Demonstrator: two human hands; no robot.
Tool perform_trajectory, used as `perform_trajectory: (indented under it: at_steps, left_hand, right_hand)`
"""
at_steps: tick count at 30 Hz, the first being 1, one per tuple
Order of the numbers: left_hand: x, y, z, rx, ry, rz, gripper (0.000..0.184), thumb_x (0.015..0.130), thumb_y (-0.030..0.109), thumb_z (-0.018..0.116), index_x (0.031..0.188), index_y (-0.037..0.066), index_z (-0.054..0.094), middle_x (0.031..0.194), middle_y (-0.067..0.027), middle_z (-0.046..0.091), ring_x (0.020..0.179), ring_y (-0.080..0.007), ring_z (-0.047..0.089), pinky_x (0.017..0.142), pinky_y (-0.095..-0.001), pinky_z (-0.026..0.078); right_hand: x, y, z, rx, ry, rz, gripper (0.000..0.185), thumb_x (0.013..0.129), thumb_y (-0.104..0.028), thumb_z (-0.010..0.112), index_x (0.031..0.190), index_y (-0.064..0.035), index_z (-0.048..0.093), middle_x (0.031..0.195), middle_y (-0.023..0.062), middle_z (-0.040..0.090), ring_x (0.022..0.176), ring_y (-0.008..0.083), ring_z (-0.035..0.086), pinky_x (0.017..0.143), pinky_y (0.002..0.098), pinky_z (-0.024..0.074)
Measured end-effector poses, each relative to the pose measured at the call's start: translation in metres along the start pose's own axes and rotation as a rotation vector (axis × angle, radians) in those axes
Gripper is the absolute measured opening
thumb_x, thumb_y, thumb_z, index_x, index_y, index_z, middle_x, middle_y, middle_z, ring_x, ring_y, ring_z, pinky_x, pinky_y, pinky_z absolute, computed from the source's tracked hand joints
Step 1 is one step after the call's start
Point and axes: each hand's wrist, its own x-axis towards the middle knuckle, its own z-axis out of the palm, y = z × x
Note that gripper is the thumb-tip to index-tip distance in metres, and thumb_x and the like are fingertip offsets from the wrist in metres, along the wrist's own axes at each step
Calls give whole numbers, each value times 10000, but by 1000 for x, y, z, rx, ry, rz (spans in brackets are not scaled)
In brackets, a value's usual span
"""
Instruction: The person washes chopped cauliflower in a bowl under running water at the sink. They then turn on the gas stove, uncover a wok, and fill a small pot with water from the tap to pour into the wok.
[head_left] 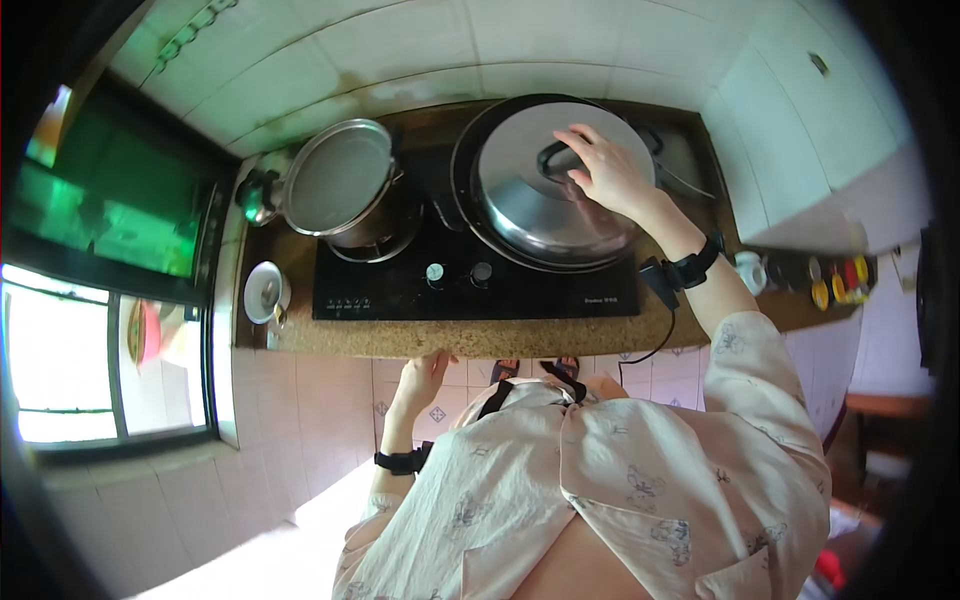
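A large domed steel lid (520,205) covers a dark wok (462,180) on the right side of the black cooktop (560,300). My right hand (605,170) is over the lid's black loop handle (547,158), thumb and fingers apart on either side of it. Whether the fingertips touch the handle I cannot make out. Near the counter's front edge, my left hand (425,380) hangs low with loosely bent fingers and nothing visible in it. A steel pot (370,230) with pale, cloudy contents stands on the left burner.
At the counter's left end is a white bowl (262,310) with a spoon in it. Several condiment jars (835,283) and a white container (750,270) line the right side. Two control knobs (435,273) face me. A window (110,360) is on the left.
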Motion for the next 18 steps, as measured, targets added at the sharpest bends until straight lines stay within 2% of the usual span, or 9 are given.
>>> perform_trajectory:
  at_steps: [3,5,9,10,11,14,16,17,18]
  left_hand:
    - [-27,5,13,-67,59,-140,199,918,182,525,887,50,670,845,-160,674,790,-339,653,675,-400,499]
    - [-40,3,25,-96,142,-107,162,892,160,571,855,48,681,843,-150,679,765,-314,660,667,-380,506]
    - [-23,-6,18,-37,178,-80,145,812,229,687,759,93,686,732,-77,671,686,-252,658,600,-341,505]
    - [-9,-3,11,17,204,-132,162,789,247,710,729,101,673,691,-59,657,660,-236,650,582,-334,499]
    - [9,2,3,72,232,-177,185,766,265,733,700,109,660,651,-42,643,633,-221,643,564,-327,493]
    - [59,7,-11,210,292,-216,201,753,265,744,735,98,634,619,-44,604,608,-234,626,536,-349,484]
    - [91,-2,-14,18,537,-60,224,743,236,741,881,101,627,738,-73,604,717,-280,626,599,-383,495]
    - [98,-8,-14,-8,551,-49,224,743,236,741,881,101,627,738,-73,604,717,-280,626,599,-383,495]
    - [104,-14,-13,39,570,29,265,741,216,735,941,99,608,816,-88,593,779,-301,613,641,-396,495]
  right_hand:
    - [15,16,10,21,-89,-57,432,776,-102,651,1194,-103,541,1189,82,542,1001,303,588,828,411,490]
    - [19,20,9,34,-152,-39,426,776,-110,652,1189,-105,546,1173,79,550,985,302,595,824,412,490]
    - [8,9,-4,92,-8,-63,424,778,-128,656,1188,-109,547,1208,62,538,956,287,611,768,392,510]
    - [0,3,-13,78,3,-61,432,774,-130,669,1186,-101,544,1189,53,556,863,259,628,693,362,516]
    - [-10,-3,-21,77,-12,-65,432,774,-130,669,1186,-101,544,1189,53,556,863,259,628,693,362,516]
    - [-54,-11,-42,110,-53,48,359,782,-110,675,1124,-75,574,1057,53,603,667,208,579,592,317,482]
    - [-91,-10,-53,78,-9,115,305,789,-97,673,1080,-59,592,981,61,615,598,191,529,564,300,459]
    - [-112,-10,-58,41,10,149,280,791,-92,672,1060,-52,602,955,67,615,583,187,512,560,294,453]
    - [-133,-13,-61,2,21,222,266,803,-103,671,1055,-44,609,920,71,618,580,180,497,560,292,449]
